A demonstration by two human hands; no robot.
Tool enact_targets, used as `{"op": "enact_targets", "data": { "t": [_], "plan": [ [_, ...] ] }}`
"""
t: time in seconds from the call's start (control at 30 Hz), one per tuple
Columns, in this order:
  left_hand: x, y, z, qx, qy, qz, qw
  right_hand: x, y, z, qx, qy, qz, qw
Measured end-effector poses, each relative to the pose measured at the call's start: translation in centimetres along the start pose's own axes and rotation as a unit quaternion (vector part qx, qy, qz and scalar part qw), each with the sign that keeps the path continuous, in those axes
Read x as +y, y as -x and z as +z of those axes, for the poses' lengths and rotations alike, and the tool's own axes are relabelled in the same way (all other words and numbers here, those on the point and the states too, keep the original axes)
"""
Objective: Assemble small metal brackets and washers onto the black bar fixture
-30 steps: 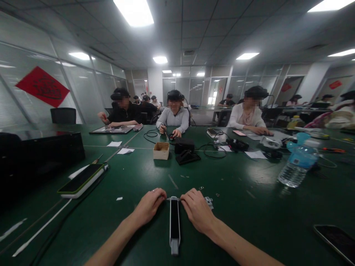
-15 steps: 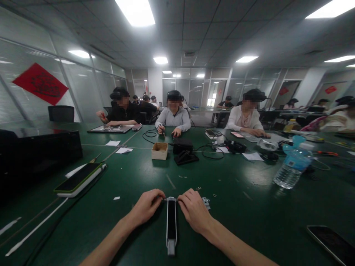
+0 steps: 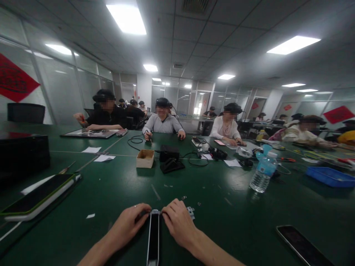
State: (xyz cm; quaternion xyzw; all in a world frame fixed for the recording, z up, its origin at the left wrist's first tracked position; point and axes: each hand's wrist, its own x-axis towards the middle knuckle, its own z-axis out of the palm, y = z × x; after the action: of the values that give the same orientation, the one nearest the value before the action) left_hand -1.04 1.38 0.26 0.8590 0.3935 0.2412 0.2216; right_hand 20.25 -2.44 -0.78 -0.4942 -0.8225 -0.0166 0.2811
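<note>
A long, narrow device [image 3: 153, 240] with a black face and a pale frame lies on the green table, its near end cut off by the frame's bottom edge. My left hand [image 3: 129, 223] is closed at the left of the device's far end, thumb and fingers pinched together. From the other side my right hand [image 3: 179, 223] grips the same end with bent fingers. What exactly sits between the fingertips is mostly hidden. Just beyond my right hand lie a small metal bracket-like piece [image 3: 190, 212] and a tiny metal part [image 3: 183, 198].
A water bottle [image 3: 262, 173] and a phone [image 3: 302, 244] are on the right, with a blue tray [image 3: 330, 176] farther out. An open box [image 3: 145, 159] stands ahead, and a green-edged device [image 3: 39, 195] lies left. Several people sit across the table.
My view has turned right, so the scene shifts left and the blue tray appears. Both hands keep their place at the narrow device's far end.
</note>
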Motion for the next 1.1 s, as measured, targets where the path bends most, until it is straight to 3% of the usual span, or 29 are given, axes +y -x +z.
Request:
{"op": "enact_targets", "data": {
  "t": [0.17, 0.37, 0.5, 0.77, 1.1],
  "plan": [
    [0.3, -0.1, -0.1, -0.006, -0.015, -0.008, 1.000, 0.8, -0.3, -1.4, 0.006, 0.012, -0.013, 1.000],
    [0.8, -0.1, -0.7, -0.020, -0.044, -0.031, 0.998, 6.2, -0.6, -4.4, 0.042, 0.063, 0.081, 0.994],
    [1.1, 0.0, -0.9, -0.031, -0.068, -0.049, 0.996, 9.0, -0.1, -5.1, -0.014, 0.066, 0.098, 0.993],
    [1.3, -0.1, -0.9, -0.043, -0.079, -0.061, 0.994, 8.0, -0.6, -5.2, -0.131, 0.076, 0.095, 0.984],
    [1.2, 0.0, -0.7, -0.040, -0.082, -0.054, 0.994, 7.8, -1.0, -5.4, -0.171, 0.141, 0.119, 0.968]
  ]
}}
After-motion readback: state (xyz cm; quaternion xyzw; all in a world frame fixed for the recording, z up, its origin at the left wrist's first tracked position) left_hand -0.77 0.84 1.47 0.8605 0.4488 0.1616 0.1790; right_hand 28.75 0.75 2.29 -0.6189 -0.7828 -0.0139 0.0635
